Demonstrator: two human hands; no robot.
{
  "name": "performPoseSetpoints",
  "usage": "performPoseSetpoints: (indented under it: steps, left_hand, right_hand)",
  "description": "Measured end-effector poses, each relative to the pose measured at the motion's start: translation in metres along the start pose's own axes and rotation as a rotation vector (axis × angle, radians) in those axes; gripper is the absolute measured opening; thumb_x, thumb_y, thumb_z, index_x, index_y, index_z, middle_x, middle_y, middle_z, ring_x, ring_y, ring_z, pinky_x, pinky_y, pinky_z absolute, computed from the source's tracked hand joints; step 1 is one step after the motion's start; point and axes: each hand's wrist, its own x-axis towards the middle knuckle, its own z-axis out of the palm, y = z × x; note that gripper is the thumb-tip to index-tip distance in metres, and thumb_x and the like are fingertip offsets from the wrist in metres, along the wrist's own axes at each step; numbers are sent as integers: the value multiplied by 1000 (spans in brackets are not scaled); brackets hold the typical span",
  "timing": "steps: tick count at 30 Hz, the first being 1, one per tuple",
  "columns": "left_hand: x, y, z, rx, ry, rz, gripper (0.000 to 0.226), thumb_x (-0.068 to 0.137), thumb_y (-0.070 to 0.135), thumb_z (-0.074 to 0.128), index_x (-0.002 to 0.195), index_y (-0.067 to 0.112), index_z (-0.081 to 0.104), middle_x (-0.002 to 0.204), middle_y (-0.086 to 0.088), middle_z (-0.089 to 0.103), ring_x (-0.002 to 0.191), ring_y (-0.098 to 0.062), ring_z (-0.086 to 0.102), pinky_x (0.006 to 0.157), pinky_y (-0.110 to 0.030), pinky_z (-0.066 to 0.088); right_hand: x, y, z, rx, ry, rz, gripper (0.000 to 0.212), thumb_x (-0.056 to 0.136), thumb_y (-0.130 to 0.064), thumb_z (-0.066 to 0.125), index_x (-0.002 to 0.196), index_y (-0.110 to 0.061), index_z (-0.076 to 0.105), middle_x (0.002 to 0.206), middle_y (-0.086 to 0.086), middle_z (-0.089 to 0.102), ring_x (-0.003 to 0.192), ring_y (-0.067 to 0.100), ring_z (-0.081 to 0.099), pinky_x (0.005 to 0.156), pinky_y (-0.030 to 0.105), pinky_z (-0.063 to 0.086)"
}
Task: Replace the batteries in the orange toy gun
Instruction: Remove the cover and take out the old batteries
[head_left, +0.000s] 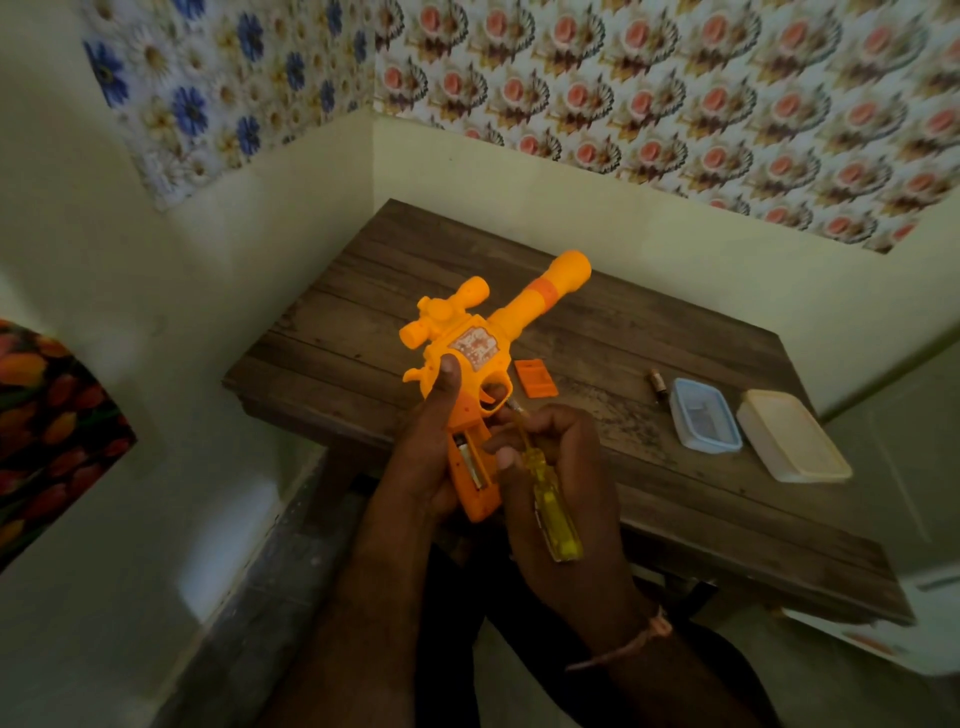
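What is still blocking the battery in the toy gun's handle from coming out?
Nothing visible. The orange cover lies off on the table, and the battery sits exposed in the toy gun grip held by the left hand. The right hand holds a screwdriver beside it.

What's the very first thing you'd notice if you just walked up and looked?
The bright orange toy gun held up in the middle by the left hand, its grip open with a battery showing inside. Right beside it, the right hand holds a see-through yellow screwdriver. Behind them, on the wooden table, lie the small orange cover and two plastic boxes.
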Motion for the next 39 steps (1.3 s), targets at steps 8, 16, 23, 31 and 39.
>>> performPoseSetpoints:
  steps: [8, 16, 23, 31, 39]
  left_hand:
    - [-1, 2, 1, -15, 6, -38, 106, 57, 73, 78, 133, 3, 56, 124, -29, 56, 105, -40, 58, 85, -48, 51]
    - [5, -1, -4, -58, -31, -20, 115, 64, 80, 69, 143, 0, 39, 135, -31, 41, 122, -49, 44, 105, -66, 32]
    - [3, 0, -1, -91, -77, -42, 117, 61, 79, 71, 141, -1, 42, 131, -27, 40, 120, -45, 39, 105, -59, 34]
    - [-1, 3, 4, -65, -49, -26, 123, 52, 77, 77, 144, 4, 41, 120, -22, 51, 92, -34, 59, 77, -40, 43]
    - [-2, -1, 4, 1, -31, -27, 87, 74, 73, 56, 132, 9, 58, 127, -21, 63, 112, -35, 64, 85, -44, 55]
  right_hand:
    - [8, 2, -2, 240, 17, 150, 16, 83, -11, 71, 99, -15, 71, 94, -4, 72, 88, 10, 69, 74, 24, 54]
    - [20, 0, -9, 339, 47, 190, 10, 80, -6, 71, 89, -2, 72, 86, 0, 74, 79, 4, 70, 67, 11, 49]
    - [19, 5, -8, 214, -65, 193, 11, 81, -19, 71, 86, -10, 73, 88, -4, 73, 83, 1, 67, 69, 8, 47]
    - [23, 12, -8, 109, -135, 173, 10, 82, -19, 72, 91, -14, 74, 93, -3, 71, 87, 4, 67, 74, 14, 49]
    - [45, 11, -14, 1, -225, 170, 11, 85, -33, 66, 75, -30, 67, 69, -15, 68, 68, -5, 63, 59, 8, 44]
